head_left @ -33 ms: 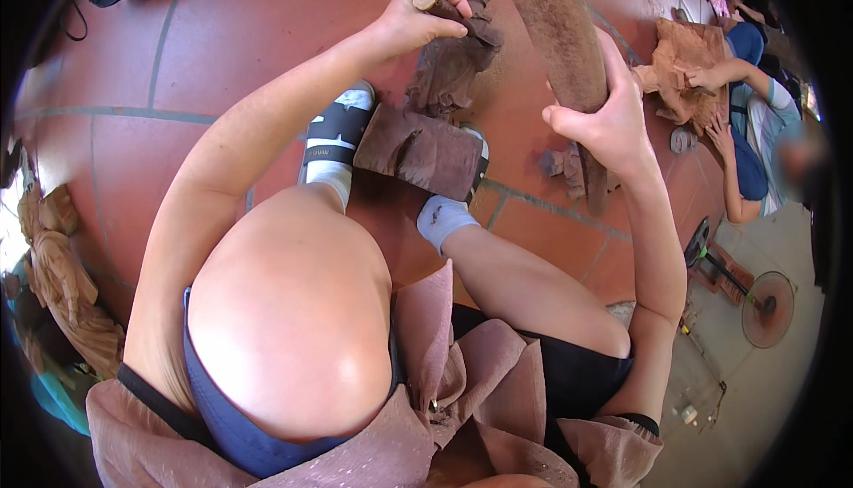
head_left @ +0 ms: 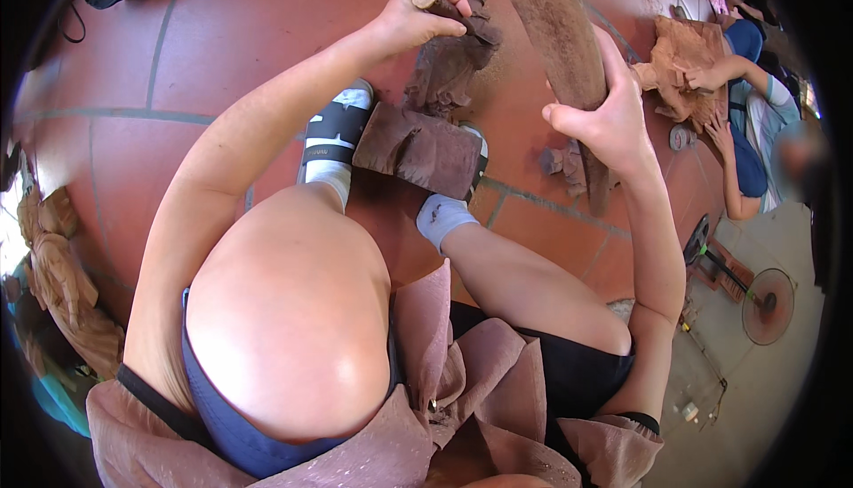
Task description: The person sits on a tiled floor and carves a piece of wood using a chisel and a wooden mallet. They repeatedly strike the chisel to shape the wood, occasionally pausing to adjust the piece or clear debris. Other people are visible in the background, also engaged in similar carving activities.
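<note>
Head view: both hands hold as before, nothing has shifted.
Left hand [head_left: 425, 15] stays clenched on the carved wood figure [head_left: 449, 61] standing on the tiled floor [head_left: 222, 35]; right hand [head_left: 600, 119] keeps its grip around the long wooden mallet [head_left: 555, 21].

Your left hand [head_left: 418, 17] grips rough, matt brown wood [head_left: 449, 66]; your right hand [head_left: 604, 124] clasps a coarse wooden beam [head_left: 551, 17] above smooth, matt terracotta tiles [head_left: 222, 35]
</note>
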The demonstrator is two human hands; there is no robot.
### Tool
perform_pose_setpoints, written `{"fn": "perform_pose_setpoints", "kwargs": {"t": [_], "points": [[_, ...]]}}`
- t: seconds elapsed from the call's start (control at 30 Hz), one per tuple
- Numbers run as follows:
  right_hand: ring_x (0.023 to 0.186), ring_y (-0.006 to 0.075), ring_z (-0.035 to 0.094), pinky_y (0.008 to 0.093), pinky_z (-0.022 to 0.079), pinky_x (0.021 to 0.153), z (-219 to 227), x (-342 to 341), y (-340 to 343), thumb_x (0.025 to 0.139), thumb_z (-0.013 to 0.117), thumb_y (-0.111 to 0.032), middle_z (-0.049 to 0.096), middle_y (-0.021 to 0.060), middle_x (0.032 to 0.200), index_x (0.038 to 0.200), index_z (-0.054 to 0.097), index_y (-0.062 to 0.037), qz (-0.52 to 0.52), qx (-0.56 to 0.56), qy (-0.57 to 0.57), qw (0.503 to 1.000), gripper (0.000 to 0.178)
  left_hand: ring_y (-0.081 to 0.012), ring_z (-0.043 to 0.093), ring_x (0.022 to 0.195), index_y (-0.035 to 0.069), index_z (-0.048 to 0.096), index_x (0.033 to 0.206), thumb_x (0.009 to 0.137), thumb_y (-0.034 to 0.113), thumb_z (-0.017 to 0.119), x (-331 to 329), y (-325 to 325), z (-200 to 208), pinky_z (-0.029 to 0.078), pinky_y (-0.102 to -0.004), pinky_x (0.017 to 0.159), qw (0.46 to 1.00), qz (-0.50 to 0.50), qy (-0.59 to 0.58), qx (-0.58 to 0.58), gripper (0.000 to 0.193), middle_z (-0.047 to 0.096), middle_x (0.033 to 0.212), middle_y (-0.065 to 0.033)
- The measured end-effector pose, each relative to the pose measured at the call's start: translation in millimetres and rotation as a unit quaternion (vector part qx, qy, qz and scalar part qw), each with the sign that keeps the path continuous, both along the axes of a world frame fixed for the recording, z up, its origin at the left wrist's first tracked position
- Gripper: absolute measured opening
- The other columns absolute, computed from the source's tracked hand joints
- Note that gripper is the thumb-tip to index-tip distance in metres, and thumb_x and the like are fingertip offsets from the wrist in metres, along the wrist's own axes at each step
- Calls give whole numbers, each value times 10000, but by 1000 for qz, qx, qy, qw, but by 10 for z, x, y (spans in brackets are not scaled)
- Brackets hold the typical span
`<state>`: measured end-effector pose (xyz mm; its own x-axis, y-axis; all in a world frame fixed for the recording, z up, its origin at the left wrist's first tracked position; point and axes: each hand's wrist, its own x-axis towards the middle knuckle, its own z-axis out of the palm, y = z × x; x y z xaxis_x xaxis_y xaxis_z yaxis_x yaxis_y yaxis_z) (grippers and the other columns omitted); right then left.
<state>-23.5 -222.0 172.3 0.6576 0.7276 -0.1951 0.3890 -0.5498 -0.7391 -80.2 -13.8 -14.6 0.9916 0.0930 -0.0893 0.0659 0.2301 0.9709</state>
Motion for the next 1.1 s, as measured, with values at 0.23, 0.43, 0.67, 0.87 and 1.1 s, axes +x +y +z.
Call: {"fn": "perform_pose_setpoints", "kwargs": {"t": [0.23,0.43,0.67,0.87,1.1], "points": [[1040,161,582,317,463,923,19,172,-55,627,752,-74,614,82,1126,1325,478,-10,-3,11,-83,997,753,-142,629,831,95,675,905,726,81,736,307,13,51,505,-287,767,956,-26,-183,228,190,663,861,-7],[1074,152,577,320,457,947,-2,235,-88,670,779,-101,614,66,1175,1331,495,-51,-1,-36,-190,981,721,-157,631,837,73,668,889,707,46,757,287,-86,-17,514,-298,770,977,-1,-131,168,204,663,873,-23],[1060,205,624,319,492,899,14,234,-87,669,696,-1,631,72,1190,1364,487,-162,87,-26,-271,958,743,-122,618,891,57,677,962,757,63,748,-39,-207,-40,505,-277,798,959,61,-159,228,217,666,956,-22],[953,279,630,359,512,818,230,184,78,636,639,75,627,78,1059,1366,486,-278,167,-169,-361,902,825,-129,640,974,39,688,1015,754,67,752,-91,-287,-121,518,-301,858,990,79,-75,86,271,703,1031,-50],[980,268,625,354,510,827,266,135,94,646,626,66,629,75,1080,1347,507,-259,149,-217,-342,902,782,-101,627,901,47,673,1041,775,81,763,-51,-290,-133,509,-255,793,985,95,-97,109,283,683,991,-24]]}}
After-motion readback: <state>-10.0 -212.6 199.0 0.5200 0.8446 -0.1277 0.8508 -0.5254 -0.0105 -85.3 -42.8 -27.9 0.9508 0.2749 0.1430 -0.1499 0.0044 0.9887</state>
